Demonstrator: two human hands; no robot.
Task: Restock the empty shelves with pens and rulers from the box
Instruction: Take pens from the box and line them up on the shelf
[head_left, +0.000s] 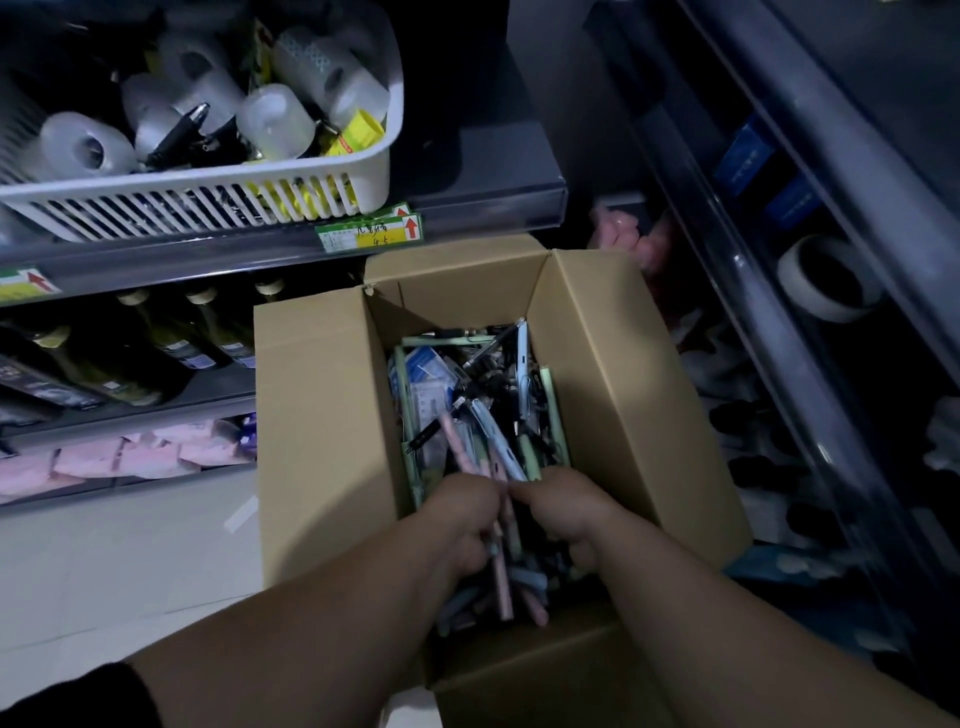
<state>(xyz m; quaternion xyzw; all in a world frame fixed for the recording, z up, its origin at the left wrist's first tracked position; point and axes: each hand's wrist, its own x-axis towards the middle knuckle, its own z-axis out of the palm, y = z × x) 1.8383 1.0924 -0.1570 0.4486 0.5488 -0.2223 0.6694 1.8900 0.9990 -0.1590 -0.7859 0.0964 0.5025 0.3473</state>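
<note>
While the cardboard box (322, 415) stands open on the floor, both hands — left hand (457, 525), right hand (566, 514) — reach inside, each closed around pens (498, 452).

The scene is dim and bluish, brightest on the box (322, 415) wall left of the hands, while the shelves (810, 260) far right of them sink into blurred, bent shadow.

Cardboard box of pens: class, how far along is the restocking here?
Done: the cardboard box stands open. In hand: the left hand and right hand are gathering pens inside it. Left: the box remains nearly full, and no pens from it show on a shelf.
</note>
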